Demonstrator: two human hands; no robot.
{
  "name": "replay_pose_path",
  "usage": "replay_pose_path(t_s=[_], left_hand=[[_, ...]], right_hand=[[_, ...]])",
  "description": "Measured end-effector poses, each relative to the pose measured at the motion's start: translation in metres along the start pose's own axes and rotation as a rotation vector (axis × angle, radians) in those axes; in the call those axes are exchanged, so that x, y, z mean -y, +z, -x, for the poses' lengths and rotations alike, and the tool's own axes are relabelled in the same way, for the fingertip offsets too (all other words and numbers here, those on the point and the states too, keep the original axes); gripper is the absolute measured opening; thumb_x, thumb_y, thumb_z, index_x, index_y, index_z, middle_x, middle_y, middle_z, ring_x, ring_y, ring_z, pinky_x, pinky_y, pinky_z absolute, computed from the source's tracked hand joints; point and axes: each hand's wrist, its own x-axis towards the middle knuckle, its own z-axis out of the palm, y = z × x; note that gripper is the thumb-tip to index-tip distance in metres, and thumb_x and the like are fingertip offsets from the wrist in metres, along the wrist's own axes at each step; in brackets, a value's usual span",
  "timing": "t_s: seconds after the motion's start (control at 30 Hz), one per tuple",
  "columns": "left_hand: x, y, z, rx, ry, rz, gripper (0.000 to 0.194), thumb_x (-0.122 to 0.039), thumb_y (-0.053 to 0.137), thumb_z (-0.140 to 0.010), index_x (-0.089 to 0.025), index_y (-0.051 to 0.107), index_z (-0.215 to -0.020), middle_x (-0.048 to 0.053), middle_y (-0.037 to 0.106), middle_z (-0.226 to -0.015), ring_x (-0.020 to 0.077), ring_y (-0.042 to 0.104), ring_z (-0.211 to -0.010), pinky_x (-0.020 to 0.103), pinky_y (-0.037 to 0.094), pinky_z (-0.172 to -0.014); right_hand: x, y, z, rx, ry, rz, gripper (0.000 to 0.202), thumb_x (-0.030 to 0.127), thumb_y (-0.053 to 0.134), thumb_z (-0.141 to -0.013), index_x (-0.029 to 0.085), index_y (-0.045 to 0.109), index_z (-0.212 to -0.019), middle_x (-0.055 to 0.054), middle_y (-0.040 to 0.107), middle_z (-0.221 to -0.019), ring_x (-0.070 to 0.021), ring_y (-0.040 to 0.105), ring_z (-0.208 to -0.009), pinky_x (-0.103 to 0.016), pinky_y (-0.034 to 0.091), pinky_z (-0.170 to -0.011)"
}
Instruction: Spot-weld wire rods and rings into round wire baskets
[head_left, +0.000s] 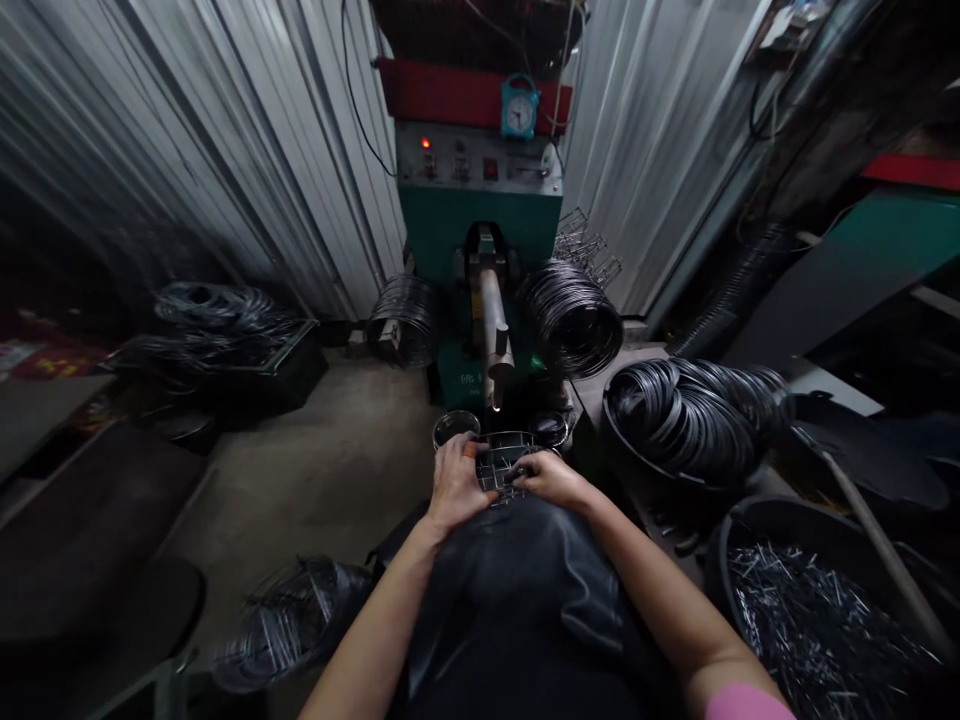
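A round wire grid (495, 462) lies just above the dark apron (517, 590), in front of the green machine (431, 235). Around the grid's left side are the fingers of my left hand (459, 482), thumb toward its near edge; an orange band circles one finger. My right hand (551, 478) is closed at the grid's right side, fingertips pinched together; what they hold is too small and dark to make out. Beyond the grid, the machine's metal electrode arm (495, 320) points down toward it.
Wire ring bundles (405, 320) (574, 318) hang on both sides of the machine. At right stand a tub of rings (675, 415) and a bucket of short wire pieces (817, 620). Wire coils (217, 310) sit at left, and a wire bundle (292, 620) lies lower left.
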Motion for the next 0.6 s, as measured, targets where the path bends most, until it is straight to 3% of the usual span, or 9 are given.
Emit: replay_pose_path(t_s=[0.13, 0.23, 0.43, 0.6], left_hand=[[-0.004, 0.001, 0.001, 0.016, -0.025, -0.003, 0.061, -0.021, 0.074, -0.048, -0.021, 0.051, -0.105, 0.012, 0.049, -0.123, 0.0332, 0.045, -0.117, 0.049, 0.038, -0.097], [-0.005, -0.001, 0.0, 0.01, -0.048, 0.0, 0.06, -0.02, 0.073, -0.048, -0.021, 0.052, -0.104, 0.012, 0.049, -0.123, 0.0335, 0.044, -0.117, 0.048, 0.037, -0.098], [-0.004, -0.005, -0.001, 0.049, -0.115, 0.056, 0.06, -0.025, 0.076, -0.048, -0.02, 0.053, -0.104, 0.011, 0.05, -0.122, 0.034, 0.045, -0.116, 0.048, 0.039, -0.096], [-0.008, -0.004, 0.001, 0.103, -0.139, 0.033, 0.061, -0.022, 0.074, -0.049, -0.018, 0.052, -0.106, 0.012, 0.049, -0.123, 0.0323, 0.045, -0.117, 0.046, 0.039, -0.098]], right_hand=[[-0.005, 0.02, 0.004, -0.178, -0.068, 0.101, 0.024, 0.011, 0.057, -0.077, 0.019, 0.071, -0.094, -0.006, 0.072, -0.093, -0.0185, 0.065, -0.087, -0.025, 0.047, -0.076], [-0.01, 0.031, 0.011, -0.234, -0.131, 0.172, 0.033, 0.008, 0.054, -0.078, 0.02, 0.066, -0.106, -0.007, 0.069, -0.103, -0.0184, 0.063, -0.096, -0.026, 0.048, -0.082], [-0.009, 0.033, 0.02, -0.138, -0.168, 0.263, 0.039, 0.021, 0.051, -0.087, 0.019, 0.052, -0.126, -0.009, 0.058, -0.126, -0.0196, 0.06, -0.105, -0.028, 0.05, -0.085], [-0.009, 0.031, 0.026, -0.026, -0.133, 0.296, 0.055, 0.006, 0.055, -0.077, 0.019, 0.05, -0.129, -0.009, 0.055, -0.129, -0.0224, 0.058, -0.11, -0.03, 0.049, -0.088]])
